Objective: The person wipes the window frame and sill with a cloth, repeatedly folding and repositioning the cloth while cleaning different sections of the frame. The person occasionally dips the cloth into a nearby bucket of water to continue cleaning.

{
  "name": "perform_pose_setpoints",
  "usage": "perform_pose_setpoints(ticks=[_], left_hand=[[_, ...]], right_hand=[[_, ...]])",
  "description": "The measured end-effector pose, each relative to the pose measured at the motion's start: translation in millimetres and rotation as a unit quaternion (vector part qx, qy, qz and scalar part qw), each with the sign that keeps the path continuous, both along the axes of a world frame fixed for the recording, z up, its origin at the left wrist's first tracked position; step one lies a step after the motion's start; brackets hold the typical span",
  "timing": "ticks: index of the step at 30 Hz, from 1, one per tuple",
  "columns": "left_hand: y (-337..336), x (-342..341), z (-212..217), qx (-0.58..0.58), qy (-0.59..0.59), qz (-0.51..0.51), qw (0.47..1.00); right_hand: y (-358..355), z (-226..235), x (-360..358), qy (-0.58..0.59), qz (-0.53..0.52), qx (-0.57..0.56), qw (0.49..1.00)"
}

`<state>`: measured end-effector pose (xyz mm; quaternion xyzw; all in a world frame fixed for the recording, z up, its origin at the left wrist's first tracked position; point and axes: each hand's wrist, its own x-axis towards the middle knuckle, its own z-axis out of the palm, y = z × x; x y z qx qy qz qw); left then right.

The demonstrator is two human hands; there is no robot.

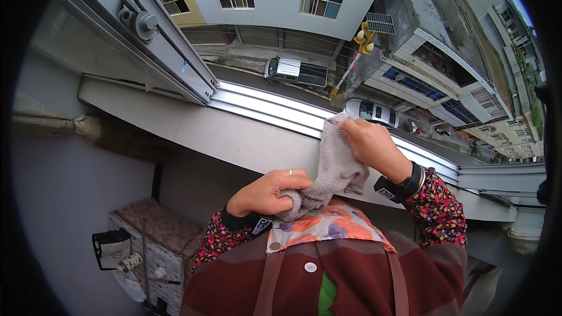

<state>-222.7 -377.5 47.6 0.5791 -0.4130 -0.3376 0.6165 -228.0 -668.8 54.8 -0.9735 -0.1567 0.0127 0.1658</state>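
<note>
A grey cleaning cloth [335, 169] is stretched between my two hands, close in front of my apron. My left hand [270, 193] is closed around its lower left end, the fingers curled into the fabric. Higher up and to the right, my right hand [374, 145] pinches the cloth's upper edge. Behind the cloth run the silver window track [269, 108] and the pale windowsill [234, 140]. The cloth covers part of both. From this view I cannot tell whether it touches the track.
A sliding window sash [158, 41] with a latch stands at the left. Past the track the window opens onto a street far below, with a pickup truck [295, 72] and a silver car [371, 112]. A marble-patterned cabinet [161, 228] stands low at the left, with a bag [111, 250] beside it.
</note>
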Motion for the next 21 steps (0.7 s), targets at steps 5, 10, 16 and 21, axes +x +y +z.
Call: perform_pose_setpoints(ticks=[5,10,16,21], left_hand=[[24.3,0.5,-3.8,0.018,0.023,0.043,0.999],[33.1,-6.7,-11.3,0.044,0.075,0.161,0.983],[60.1,-11.2,-11.2,0.02,0.016,0.112,0.993],[66.5,-20.7,-9.3,0.005,0.126,0.249,0.96]], right_hand=[[52.6,-12.0,38.6,-0.012,0.032,-0.005,0.999],[102.4,-17.2,74.8,-0.03,0.058,0.006,0.998],[78.9,-0.9,77.0,-0.01,0.11,0.094,0.989],[129.2,-20.8,104.8,-0.063,0.124,0.089,0.986]])
